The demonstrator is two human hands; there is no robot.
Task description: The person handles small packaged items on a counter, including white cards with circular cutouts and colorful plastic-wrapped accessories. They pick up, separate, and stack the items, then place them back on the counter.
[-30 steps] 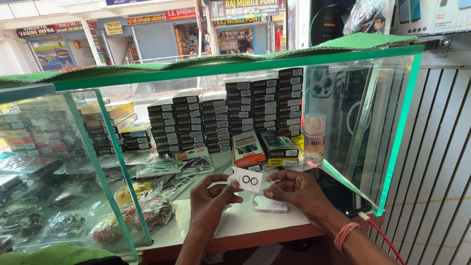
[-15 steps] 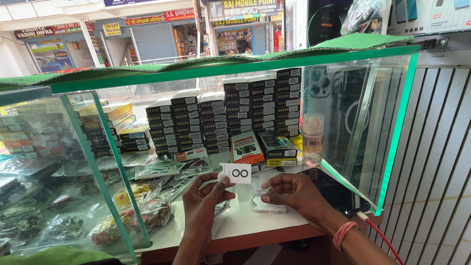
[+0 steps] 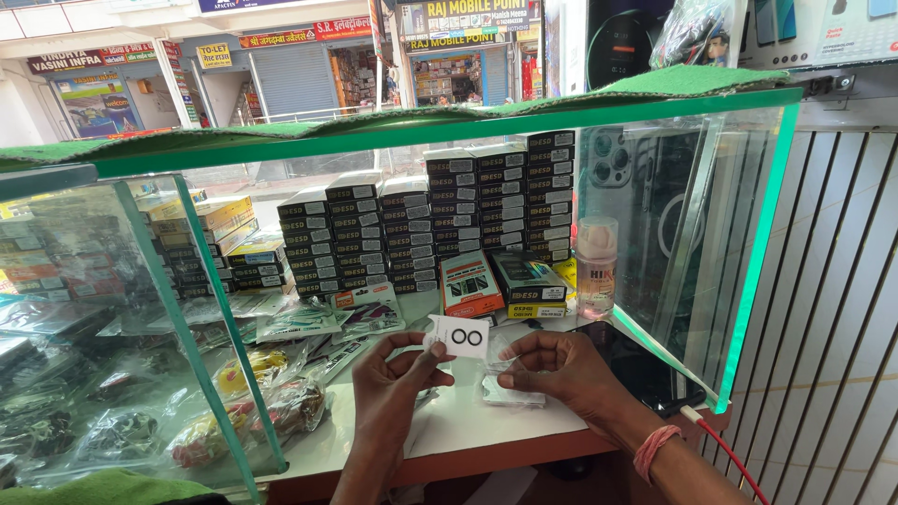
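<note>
My left hand (image 3: 398, 374) pinches a small white card (image 3: 459, 337) bearing two black rings and holds it upright above the white shelf (image 3: 468, 430). My right hand (image 3: 559, 369) is just right of the card, fingers curled around a clear plastic sleeve (image 3: 510, 388) that trails down onto the shelf. A red thread band is on my right wrist. Both hands are inside a glass display case.
Stacks of small black boxes (image 3: 440, 215) fill the back of the case. An orange box (image 3: 470, 283), a dark box (image 3: 527, 278) and a clear bottle (image 3: 596, 266) stand behind the hands. Packeted accessories (image 3: 253, 374) lie left, past a glass divider (image 3: 220, 327). A red cable (image 3: 739, 458) runs at right.
My left hand has lifted the card with the two rings off the shelf and turned it upright. My right hand rose from the shelf to the plastic sleeve beside it.
</note>
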